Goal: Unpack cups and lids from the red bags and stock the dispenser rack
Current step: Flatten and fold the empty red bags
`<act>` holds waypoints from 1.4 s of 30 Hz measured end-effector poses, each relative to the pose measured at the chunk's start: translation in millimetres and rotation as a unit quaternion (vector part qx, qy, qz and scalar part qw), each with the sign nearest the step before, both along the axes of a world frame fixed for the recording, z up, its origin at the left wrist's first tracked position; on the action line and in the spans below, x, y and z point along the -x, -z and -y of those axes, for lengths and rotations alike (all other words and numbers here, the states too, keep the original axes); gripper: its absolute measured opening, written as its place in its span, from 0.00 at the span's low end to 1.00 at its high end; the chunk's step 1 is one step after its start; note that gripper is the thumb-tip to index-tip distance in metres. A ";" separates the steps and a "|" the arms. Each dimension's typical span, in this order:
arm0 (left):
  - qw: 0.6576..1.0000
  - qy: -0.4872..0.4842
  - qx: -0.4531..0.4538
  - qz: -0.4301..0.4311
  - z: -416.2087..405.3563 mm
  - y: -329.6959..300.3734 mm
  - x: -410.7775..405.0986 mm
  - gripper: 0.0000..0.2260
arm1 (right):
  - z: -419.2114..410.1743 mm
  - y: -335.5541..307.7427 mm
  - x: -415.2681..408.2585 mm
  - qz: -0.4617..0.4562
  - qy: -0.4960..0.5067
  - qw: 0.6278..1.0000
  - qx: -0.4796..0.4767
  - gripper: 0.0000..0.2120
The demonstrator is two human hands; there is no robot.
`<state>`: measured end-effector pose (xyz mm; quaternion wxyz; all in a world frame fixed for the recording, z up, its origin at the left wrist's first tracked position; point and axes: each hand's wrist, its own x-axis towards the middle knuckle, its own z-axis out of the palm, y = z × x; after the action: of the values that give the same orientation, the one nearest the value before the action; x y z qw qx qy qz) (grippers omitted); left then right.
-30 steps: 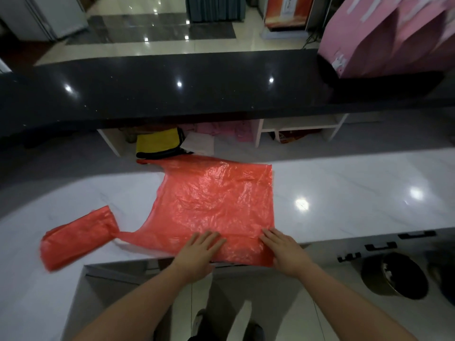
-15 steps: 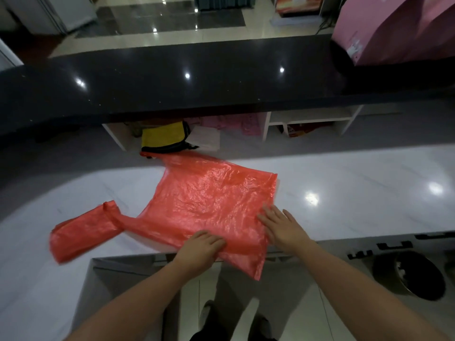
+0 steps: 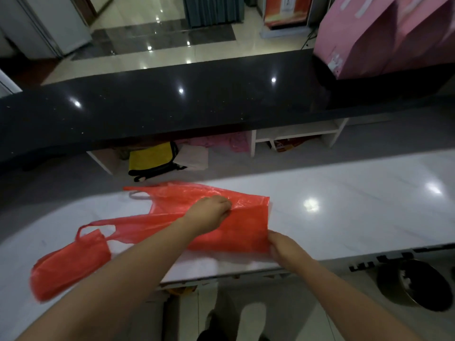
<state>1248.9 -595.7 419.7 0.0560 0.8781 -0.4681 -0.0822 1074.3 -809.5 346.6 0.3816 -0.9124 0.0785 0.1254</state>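
Red thin-plastic carrier bag point(image 3: 243, 227) lay flattened on the white marble-pattern countertop point(image 3: 344, 205), close to its near edge, with 1 handle loop trailing left toward a second, rolled-up red plastic bag point(image 3: 69, 269) that rested near the same edge. The left hand point(image 3: 209, 212) sat on the upper middle of the flat bag with its fingers curled down, apparently gripping a fold of film. The right hand point(image 3: 283, 249) held the bag's near right corner, fingers curled onto the film; the exact pinch was not visible. No cups, lids or dispenser rack appeared in view, so the bag was judged to be empty and undergoing folding. Risk 1: the film was light and slick on a polished surface, so a loose pinch at the corner could have let the fold spring open. Risk 2: the bag's near edge sat at the countertop edge, so a pull toward the body could have dragged it off onto the floor. Risk 3: the left forearm passed just beside the rolled-up bag, and a sweep could have knocked it off the edge.
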 end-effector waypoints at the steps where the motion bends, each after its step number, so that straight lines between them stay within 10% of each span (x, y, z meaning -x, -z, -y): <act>1: 1.000 0.001 -0.022 -0.016 10.5 1.7 -9.1 0.12 | 0.2 -2.5 -1.8 -0.009 0.031 0.999 -0.036 0.17; 10: 0.982 0.067 -0.143 -0.108 53.8 52.3 -77.6 0.13 | 7.2 2.6 -40.7 -0.048 0.268 0.947 -0.171 0.13; 19: 0.985 0.102 -0.111 -0.079 66.5 71.2 -110.0 0.11 | 6.5 9.1 -92.7 -0.145 0.320 0.936 -0.027 0.24; 27: 0.987 0.119 -0.085 -0.061 65.8 85.9 -117.1 0.15 | 1.1 20.1 -108.0 -0.191 0.314 0.930 0.028 0.14; 42: 0.988 -0.002 -0.070 -0.138 61.5 85.3 -102.9 0.13 | 20.6 16.7 -131.9 -0.098 0.333 0.938 -0.012 0.11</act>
<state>1351.8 -657.2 334.4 0.0583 0.8610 -0.4472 -0.2352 1206.1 -830.2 329.9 0.4031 -0.8127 0.4128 0.0811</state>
